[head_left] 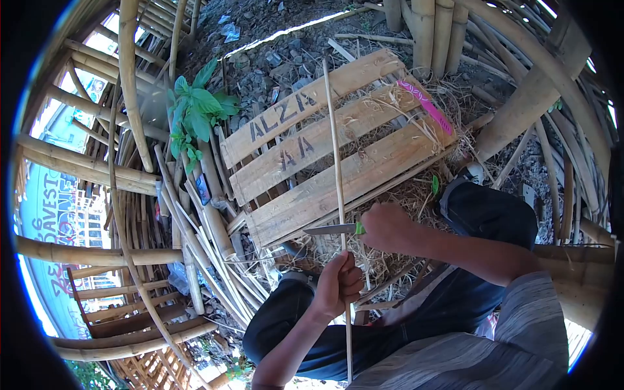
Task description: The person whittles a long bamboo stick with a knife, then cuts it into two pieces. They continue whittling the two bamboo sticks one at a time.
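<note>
A long, thin bamboo strip (335,143) runs from over the wooden crate down toward my lap. My left hand (338,283) is closed around its lower part, thumb pointing up along it. In my right hand (383,227) is a knife (330,229) with a green handle, most of the handle hidden by my fingers. Its blade points left and crosses the strip just above my left hand. Beneath the strip lies the slatted wooden crate (312,146), lettered in dark paint, with thin shavings (390,104) on its slats.
Cut bamboo strips (218,250) lie in a bundle at the left. A leafy green plant (195,107) grows beside the crate. Bamboo poles (97,257) form a fence on the left, and thick poles (442,36) stand at the back right. A pink strip (426,106) rests on the crate.
</note>
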{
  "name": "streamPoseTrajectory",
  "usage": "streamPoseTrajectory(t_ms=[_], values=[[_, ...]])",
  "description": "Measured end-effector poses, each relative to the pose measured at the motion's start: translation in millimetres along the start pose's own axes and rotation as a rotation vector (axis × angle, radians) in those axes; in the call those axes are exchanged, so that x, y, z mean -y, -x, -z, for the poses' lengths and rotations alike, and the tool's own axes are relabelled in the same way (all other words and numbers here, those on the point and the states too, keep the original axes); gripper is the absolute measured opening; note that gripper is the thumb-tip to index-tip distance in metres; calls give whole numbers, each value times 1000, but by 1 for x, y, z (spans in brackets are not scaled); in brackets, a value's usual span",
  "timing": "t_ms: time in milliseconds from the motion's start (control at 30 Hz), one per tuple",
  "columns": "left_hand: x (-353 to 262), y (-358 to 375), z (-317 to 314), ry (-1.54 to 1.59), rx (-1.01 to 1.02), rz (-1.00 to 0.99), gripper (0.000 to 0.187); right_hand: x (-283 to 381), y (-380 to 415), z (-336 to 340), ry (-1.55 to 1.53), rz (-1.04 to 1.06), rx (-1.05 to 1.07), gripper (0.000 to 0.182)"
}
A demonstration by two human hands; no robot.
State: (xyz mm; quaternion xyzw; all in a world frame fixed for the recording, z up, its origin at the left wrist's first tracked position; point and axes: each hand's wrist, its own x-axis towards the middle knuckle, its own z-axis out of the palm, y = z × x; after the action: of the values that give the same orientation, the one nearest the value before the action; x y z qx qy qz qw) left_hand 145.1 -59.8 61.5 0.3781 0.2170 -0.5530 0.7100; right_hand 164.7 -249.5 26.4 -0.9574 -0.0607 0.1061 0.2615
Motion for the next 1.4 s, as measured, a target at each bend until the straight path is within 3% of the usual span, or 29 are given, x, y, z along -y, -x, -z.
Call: streamPoseTrajectory(t_ms=[67,200,267,333,400,467,500,567,600,667,733,800,967,1033,1167,1367,1400], values=[[4,-2,1,15,12,3,34,-20,-16,3,-26,-252,-17,23],[-8,-7,8,40,97,7,36,-22,-27,10,4,-222,-88,21],[-6,-6,10,48,102,10,36,4,-6,-3,-42,-80,11,21],[1,-6,6,27,10,12,36,9,3,-6,7,-44,16,22],[9,-6,5,20,48,18,35,-2,4,-6,58,-20,46,22],[9,-7,-1,-31,45,-43,32,-31,-14,3,46,-148,-227,24],[6,-5,-3,-15,74,-49,28,-37,-18,6,46,-154,-229,24],[-3,-4,-4,8,116,-51,27,-41,-26,9,-796,-23,82,27],[-7,-4,-3,37,161,-57,26,-34,-25,6,-796,-16,80,27],[-10,-7,0,86,212,-69,25,-11,-20,-3,-1411,-188,228,29],[-13,-7,-1,121,283,-48,27,-8,-22,-5,-1481,-206,285,31],[-13,-6,-1,162,294,-45,28,-13,-22,0,-1764,-98,469,31],[-12,-10,9,170,331,-82,30,-13,-21,9,-1716,-136,427,28],[-12,-8,5,0,226,-107,32,-14,-22,10,-1658,-181,389,27],[-8,-3,-2,-77,229,30,36,-25,-30,20,-1583,-217,166,25],[-1,-11,3,-61,186,41,30,-48,-38,25,-1388,-268,-114,26],[-2,-13,7,-46,176,14,28,-49,-37,25,-1014,-274,-185,26]])
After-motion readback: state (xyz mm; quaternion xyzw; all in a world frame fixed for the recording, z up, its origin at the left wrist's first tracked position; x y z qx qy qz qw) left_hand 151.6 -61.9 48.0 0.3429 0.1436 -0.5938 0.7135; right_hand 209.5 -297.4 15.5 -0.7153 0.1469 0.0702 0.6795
